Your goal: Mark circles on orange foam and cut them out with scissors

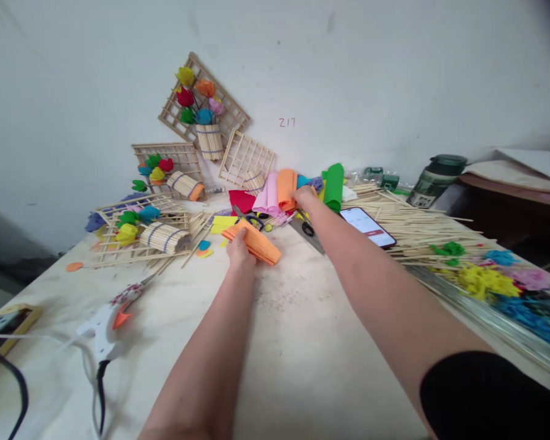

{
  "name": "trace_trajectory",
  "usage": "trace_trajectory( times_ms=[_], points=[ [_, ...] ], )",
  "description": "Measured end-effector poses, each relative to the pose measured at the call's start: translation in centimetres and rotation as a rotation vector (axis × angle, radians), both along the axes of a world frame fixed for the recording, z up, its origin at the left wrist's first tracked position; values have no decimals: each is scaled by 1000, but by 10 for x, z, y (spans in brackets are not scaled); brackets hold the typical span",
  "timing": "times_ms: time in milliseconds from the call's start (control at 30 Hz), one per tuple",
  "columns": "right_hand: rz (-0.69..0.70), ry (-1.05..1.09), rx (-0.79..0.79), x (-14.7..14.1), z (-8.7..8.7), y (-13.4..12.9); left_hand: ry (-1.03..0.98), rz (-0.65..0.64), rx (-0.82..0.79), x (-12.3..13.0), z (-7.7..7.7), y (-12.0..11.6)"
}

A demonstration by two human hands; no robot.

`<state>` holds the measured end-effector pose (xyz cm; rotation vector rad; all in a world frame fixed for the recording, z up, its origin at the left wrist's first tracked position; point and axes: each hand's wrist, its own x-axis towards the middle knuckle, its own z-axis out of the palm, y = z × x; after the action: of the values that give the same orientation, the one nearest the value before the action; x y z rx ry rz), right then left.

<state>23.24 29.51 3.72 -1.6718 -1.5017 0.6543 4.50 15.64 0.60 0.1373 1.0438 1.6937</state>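
Note:
My left hand is closed on a folded orange felt-like sheet, held low over the table. Farther back, my right hand reaches to a rolled orange felt-like sheet, its fingers pinching the right edge; the fingertips are partly hidden. Beside that roll stand a pink roll and a green roll. Scissors with dark handles lie just behind my left hand. A yellow piece and a red piece are close by.
Stick lattices with flowers lean on the wall. A glue gun with cables lies at the left. To the right are a phone, loose sticks, a dark green bottle and coloured tufts.

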Motion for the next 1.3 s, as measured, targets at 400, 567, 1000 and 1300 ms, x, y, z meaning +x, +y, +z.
trace_trajectory(
  times_ms=[400, 567, 1000, 1300],
  points=[
    [-188, -478, 159, -28, 8, -91, 65, -95, 177, 3, -7, 0],
    [66, -259, 212, -34, -11, -140, 29, -220, 220, 5, -7, -2],
    [169, -26, 122, -37, -36, -183, 205, -494, 402, 35, -6, -37],
    [88, -6, 105, -35, -39, -205, 203, -491, 245, 20, -9, -69]
  ],
)
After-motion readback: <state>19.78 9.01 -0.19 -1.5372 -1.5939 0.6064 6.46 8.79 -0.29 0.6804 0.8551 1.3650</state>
